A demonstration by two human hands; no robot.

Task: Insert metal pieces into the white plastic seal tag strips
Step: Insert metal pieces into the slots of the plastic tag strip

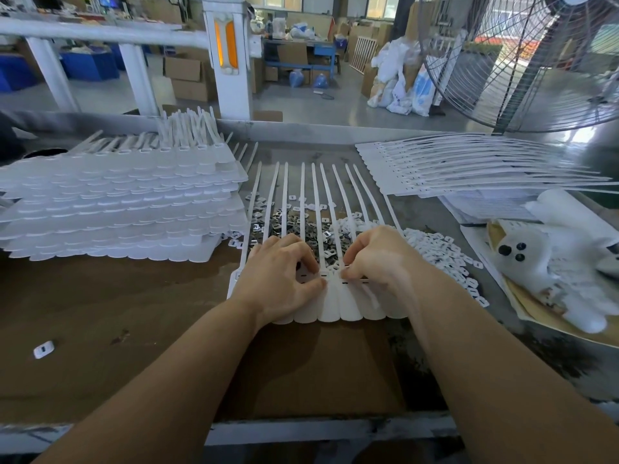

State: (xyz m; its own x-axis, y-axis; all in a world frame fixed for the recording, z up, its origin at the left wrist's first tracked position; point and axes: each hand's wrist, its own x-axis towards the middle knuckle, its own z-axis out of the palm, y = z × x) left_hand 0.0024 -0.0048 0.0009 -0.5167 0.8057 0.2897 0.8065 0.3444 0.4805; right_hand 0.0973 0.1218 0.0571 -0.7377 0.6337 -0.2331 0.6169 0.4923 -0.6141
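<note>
A white sheet of joined seal tag strips (335,304) lies flat in front of me, its long tails fanning away over a pile of small metal pieces (294,226). My left hand (281,279) rests on the sheet's left half, thumb and curled fingers pressing near the slots. My right hand (378,259) sits on the right half with its fingertips pinched together at a slot; whatever they pinch is too small to make out. Several slots between the hands show dark inserts.
A tall stack of tag sheets (117,205) fills the left. Another stack (469,169) lies far right. White plastic caps (445,256) spill right of the hands; one lone cap (43,349) lies near left. A white bag (552,262) and a big fan (536,61) stand at right.
</note>
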